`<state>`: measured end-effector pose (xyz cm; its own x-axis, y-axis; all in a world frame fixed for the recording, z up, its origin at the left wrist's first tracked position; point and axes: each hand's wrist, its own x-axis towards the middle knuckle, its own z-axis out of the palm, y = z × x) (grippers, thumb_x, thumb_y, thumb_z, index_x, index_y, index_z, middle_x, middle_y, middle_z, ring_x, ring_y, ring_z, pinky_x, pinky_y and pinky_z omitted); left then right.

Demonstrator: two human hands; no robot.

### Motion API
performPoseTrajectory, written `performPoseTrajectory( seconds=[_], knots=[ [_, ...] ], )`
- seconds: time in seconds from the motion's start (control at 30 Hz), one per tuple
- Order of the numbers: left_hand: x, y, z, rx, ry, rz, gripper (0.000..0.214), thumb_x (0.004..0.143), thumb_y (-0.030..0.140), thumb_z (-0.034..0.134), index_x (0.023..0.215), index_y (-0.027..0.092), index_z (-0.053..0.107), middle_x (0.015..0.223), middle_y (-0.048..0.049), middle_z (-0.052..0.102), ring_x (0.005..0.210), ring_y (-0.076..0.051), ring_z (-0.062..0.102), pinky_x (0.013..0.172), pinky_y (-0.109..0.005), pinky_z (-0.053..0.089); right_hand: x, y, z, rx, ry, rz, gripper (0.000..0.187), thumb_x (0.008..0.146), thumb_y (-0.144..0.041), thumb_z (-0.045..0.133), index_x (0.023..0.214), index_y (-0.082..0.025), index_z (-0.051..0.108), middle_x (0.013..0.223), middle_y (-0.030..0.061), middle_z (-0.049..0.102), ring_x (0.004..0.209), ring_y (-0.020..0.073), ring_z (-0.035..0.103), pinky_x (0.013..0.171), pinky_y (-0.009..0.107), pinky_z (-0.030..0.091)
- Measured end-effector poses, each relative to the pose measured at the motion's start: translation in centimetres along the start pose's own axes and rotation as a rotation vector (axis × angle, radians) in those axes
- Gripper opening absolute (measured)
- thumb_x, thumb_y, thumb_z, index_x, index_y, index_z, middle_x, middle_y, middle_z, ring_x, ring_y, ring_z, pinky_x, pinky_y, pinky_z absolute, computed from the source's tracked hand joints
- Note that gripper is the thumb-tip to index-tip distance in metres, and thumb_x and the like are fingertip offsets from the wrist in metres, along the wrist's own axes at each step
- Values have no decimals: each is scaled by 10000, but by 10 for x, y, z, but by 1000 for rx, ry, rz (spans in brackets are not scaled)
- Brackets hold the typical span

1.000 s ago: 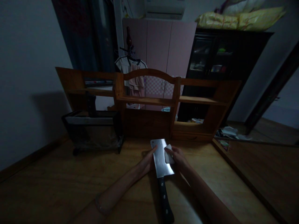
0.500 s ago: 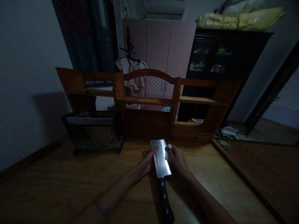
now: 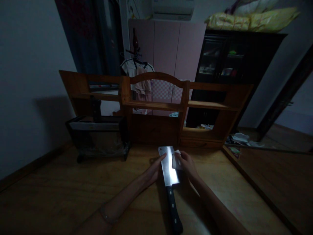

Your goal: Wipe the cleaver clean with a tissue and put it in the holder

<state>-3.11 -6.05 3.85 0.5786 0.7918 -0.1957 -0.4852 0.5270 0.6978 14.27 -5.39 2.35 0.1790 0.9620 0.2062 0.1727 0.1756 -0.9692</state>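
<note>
A meat cleaver [image 3: 168, 166] with a broad shiny blade and a black riveted handle lies in front of me, its handle toward me. My left hand [image 3: 155, 169] grips the blade's left edge, thumb on top of the steel and fingers out of sight beneath. Against the right part of the blade, my right hand [image 3: 186, 163] pinches a folded white tissue [image 3: 176, 161]. The tissue touches the blade's face. Under the cleaver is a wooden tabletop [image 3: 117, 186].
A black knife rack [image 3: 97, 140] with a dark-handled knife [image 3: 96, 111] stands at the left on the tabletop. Along the back edge runs a wooden shelf unit [image 3: 156, 106]. A raised wooden edge [image 3: 256, 187] borders the right side.
The right hand and tissue have shifted slightly, and more of the tissue shows over the blade. A brighter glare lies on the steel. The left hand holds its place.
</note>
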Motion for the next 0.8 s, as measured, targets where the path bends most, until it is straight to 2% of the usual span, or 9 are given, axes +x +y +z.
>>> performPoseTrajectory(
  seconds=[0.2,0.37,0.47,0.57,0.7,0.8],
  knots=[
    [-1,1,0,-2,-36,-13,443,862,397,571,1119,39,612,988,-146,694,861,-232,660,828,-313,486,-2,2,1,184,6,198,358,708,-509,628,799,-164,663,690,46,658,592,175,569,523,264,402],
    [-2,2,2,-34,-69,-6,423,884,366,543,1135,30,598,1006,-144,690,877,-227,658,876,-322,473,-6,-4,1,214,-30,305,391,736,-557,587,727,-173,657,682,66,669,629,206,608,534,280,427],
    [-2,2,3,-35,-47,-23,425,885,366,541,1134,26,593,997,-147,691,855,-218,661,869,-324,480,-7,-5,2,277,-94,340,392,717,-547,622,740,-158,663,707,73,676,636,201,614,566,286,453],
    [-3,2,1,-35,-80,-13,428,886,370,537,1138,28,592,1008,-149,687,874,-221,657,877,-323,476,-6,-3,3,368,-134,353,344,668,-469,704,759,-139,673,730,77,681,625,187,607,585,289,467],
    [-1,0,-4,-7,-87,-35,467,872,409,551,1163,46,587,1032,-144,680,899,-233,650,862,-325,476,-4,0,4,394,-94,380,313,609,-411,761,729,-135,674,704,73,679,601,179,598,567,285,465],
    [1,-1,-7,3,-83,-24,480,866,408,561,1188,52,579,1061,-147,670,899,-234,647,857,-326,471,-2,3,5,284,-22,365,340,589,-437,763,697,-129,667,644,52,655,558,159,571,527,265,438]
  ],
)
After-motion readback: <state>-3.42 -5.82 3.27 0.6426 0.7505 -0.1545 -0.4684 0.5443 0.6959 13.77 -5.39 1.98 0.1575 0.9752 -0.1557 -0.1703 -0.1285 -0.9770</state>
